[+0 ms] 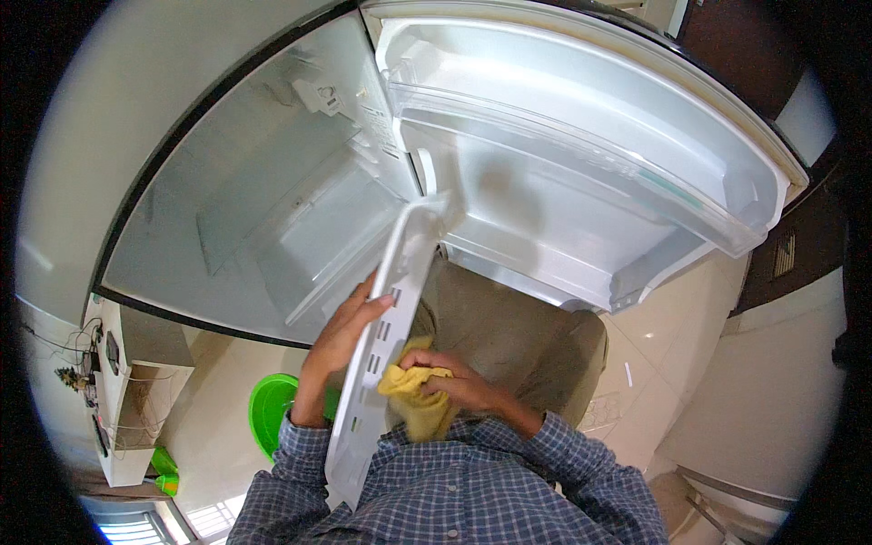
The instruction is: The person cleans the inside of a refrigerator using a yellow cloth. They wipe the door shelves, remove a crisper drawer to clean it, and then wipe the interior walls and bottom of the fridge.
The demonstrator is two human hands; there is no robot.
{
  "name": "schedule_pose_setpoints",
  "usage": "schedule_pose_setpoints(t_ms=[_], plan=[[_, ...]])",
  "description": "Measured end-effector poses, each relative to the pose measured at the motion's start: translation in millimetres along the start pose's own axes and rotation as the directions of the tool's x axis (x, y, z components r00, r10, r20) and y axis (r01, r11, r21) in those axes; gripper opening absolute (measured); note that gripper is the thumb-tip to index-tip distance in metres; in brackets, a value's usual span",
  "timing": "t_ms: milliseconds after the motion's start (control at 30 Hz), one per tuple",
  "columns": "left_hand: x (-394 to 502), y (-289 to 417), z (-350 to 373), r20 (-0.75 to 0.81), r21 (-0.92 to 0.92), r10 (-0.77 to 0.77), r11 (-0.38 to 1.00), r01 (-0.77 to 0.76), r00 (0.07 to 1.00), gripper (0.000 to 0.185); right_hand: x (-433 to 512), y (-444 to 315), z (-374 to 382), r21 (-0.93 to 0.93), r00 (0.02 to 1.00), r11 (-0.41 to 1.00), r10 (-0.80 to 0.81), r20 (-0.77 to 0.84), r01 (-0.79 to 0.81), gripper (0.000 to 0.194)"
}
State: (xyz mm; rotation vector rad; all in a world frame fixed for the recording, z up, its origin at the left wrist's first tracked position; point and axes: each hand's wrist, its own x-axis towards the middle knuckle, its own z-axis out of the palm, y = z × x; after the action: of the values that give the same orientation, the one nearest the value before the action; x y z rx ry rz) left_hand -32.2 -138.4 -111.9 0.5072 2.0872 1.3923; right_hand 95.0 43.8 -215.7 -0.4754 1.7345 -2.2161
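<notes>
A long white plastic refrigerator tray or shelf with a row of slots stands on edge over my lap. My left hand grips its left side, with the thumb over the rim near the slots. A crumpled yellow cloth is bunched in my right hand, close against the tray's slotted face. Part of the cloth looks blurred. Beyond the tray is the open refrigerator compartment, with glass shelving inside. Its open door shows moulded white bins and a clear plastic guard.
A green plastic tub stands on the tiled floor behind my left arm. At the far left is a white shelf unit with cables and small items on top. A small white strip lies on the floor to the right.
</notes>
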Motion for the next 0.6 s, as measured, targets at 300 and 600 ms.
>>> schedule_pose_setpoints(t_ms=[300, 600], plan=[[-24.8, -91.0, -38.9, 0.185, 0.063, -0.032, 0.998, 0.020, 0.982, 0.086, -116.5, -9.5, 7.5, 0.557, 0.566, 0.733, 0.286, -0.773, 0.391, 0.049], [-36.3, -79.9, 65.0, 0.408, 0.653, -0.127, 0.733, -0.191, 0.904, 0.108, -183.0, -26.8, -54.6, 0.265, 0.295, 0.668, 0.072, -0.953, 0.695, 0.078]])
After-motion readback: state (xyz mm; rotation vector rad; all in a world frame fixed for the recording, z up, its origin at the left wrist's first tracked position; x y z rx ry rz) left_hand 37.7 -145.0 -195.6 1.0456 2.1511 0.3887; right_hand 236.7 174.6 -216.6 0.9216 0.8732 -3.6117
